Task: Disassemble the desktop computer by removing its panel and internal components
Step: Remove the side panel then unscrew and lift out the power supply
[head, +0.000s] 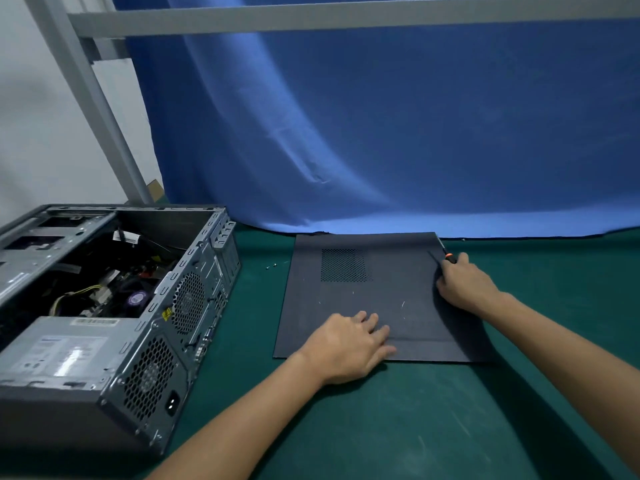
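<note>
The desktop computer case [114,323] lies on its side at the left, its top open, showing cables, a fan and the grey power supply [65,348]. Its dark side panel [367,299] lies flat on the green table, to the right of the case. My left hand [349,344] rests flat on the panel's near edge, fingers straight. At the panel's right edge, my right hand [462,284] grips a screwdriver [446,254] with a black and orange handle, its shaft pointing toward the panel's far right corner.
Two small screws [272,266] lie on the green table [381,427] between the case and the panel. A blue cloth backdrop [381,133] hangs right behind the table. A grey metal frame [90,98] stands at the back left.
</note>
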